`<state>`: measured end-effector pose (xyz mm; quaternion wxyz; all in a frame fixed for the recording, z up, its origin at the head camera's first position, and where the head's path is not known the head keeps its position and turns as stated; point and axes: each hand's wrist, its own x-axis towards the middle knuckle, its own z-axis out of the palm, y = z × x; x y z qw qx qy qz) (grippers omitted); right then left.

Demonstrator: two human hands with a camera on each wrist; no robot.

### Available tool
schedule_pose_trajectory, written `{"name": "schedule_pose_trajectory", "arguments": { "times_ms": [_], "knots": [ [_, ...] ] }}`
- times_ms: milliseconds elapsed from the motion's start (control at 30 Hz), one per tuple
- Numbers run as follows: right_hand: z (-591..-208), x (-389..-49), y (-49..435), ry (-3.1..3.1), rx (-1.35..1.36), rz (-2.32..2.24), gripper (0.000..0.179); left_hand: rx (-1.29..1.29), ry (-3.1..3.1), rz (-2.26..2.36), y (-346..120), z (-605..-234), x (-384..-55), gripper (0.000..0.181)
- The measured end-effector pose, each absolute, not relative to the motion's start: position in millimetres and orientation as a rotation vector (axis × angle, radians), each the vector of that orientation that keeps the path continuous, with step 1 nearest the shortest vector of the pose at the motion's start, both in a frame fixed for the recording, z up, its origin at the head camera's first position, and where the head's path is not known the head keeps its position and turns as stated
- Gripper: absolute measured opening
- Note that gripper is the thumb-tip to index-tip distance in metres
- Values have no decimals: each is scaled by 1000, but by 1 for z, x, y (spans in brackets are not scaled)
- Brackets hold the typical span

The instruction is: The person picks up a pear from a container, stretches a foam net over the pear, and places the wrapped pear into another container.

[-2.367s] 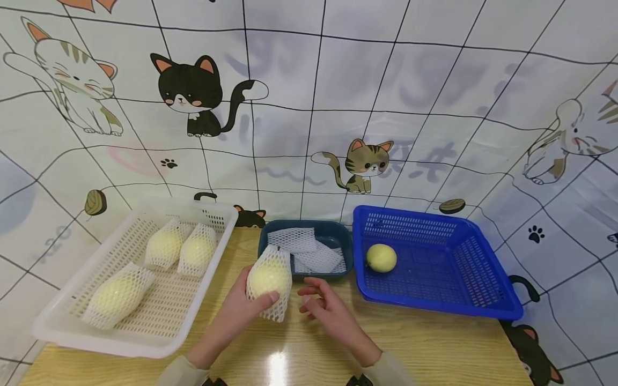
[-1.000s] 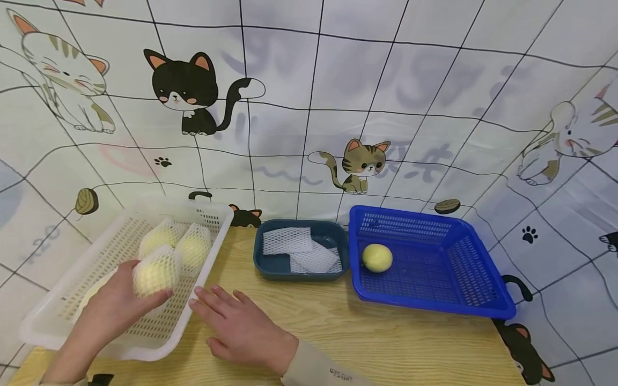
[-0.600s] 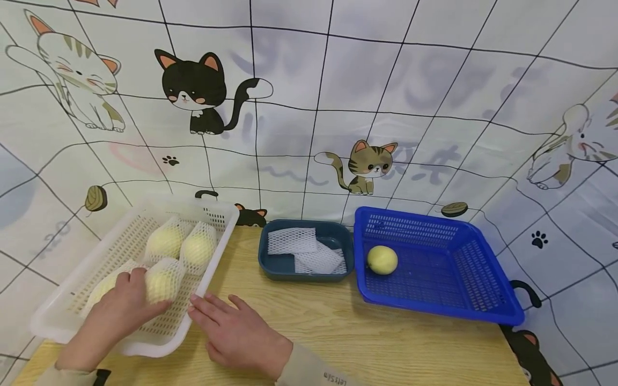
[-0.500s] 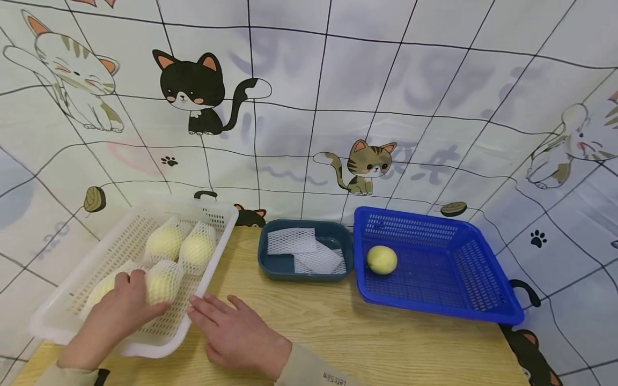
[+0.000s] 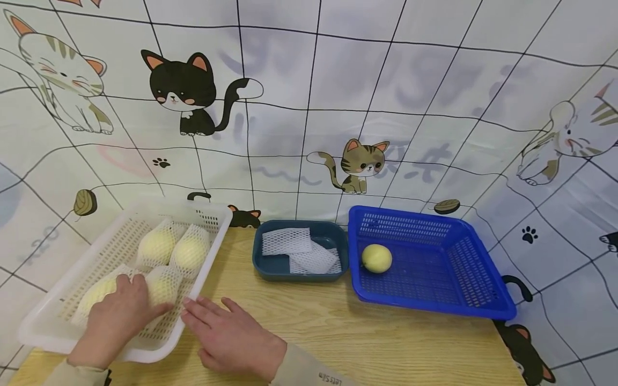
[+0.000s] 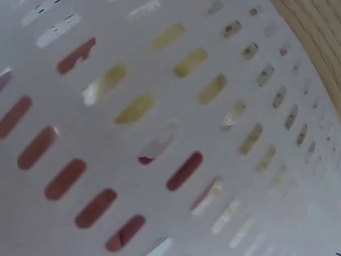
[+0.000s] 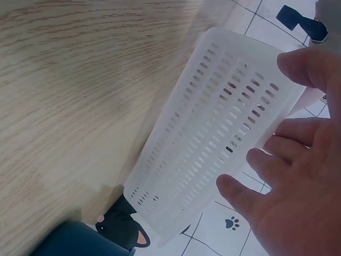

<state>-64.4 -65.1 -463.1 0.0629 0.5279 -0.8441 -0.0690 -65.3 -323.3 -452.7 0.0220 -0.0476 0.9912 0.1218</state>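
In the head view, my left hand [image 5: 118,308] is down inside the white basket [image 5: 166,348]. Its fingers curl along the left side of a pale yellow pear in a white foam net [image 5: 163,281], with the thumb in front. Another netted pear [image 5: 98,295] lies left of the hand, and two more netted pears [image 5: 190,253] lie behind. Fingers extended, my right hand [image 5: 236,338] is at the basket's right side, fingertips at its wall; the right wrist view shows this hand [image 7: 298,176] beside the slotted wall [image 7: 208,122]. Only slotted basket wall [image 6: 160,133] fills the left wrist view.
A dark teal tray [image 5: 270,273] with several foam nets [image 5: 314,257] stands mid-table at the back. To its right, a blue basket [image 5: 434,279] holds one bare pale yellow pear [image 5: 376,258]. A cat-print sheet [image 5: 285,107] hangs behind the wooden table [image 5: 386,343].
My left hand has carried the netted pear from the middle of the table into the white basket and lowered it there. My right hand has moved left to that basket's side.
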Motion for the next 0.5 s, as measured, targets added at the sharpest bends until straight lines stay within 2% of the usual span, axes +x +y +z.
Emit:
{"name": "schedule_pose_trajectory", "arguments": {
  "times_ms": [333, 500],
  "knots": [
    [-461, -66, -66, -2616, 1628, -150, 69, -180, 3057, 367, -331, -444, -58, 91],
    [-462, -69, -61, -2676, 1661, -14, 68, -164, 3125, 367, -330, -438, -54, 85]
  ]
}}
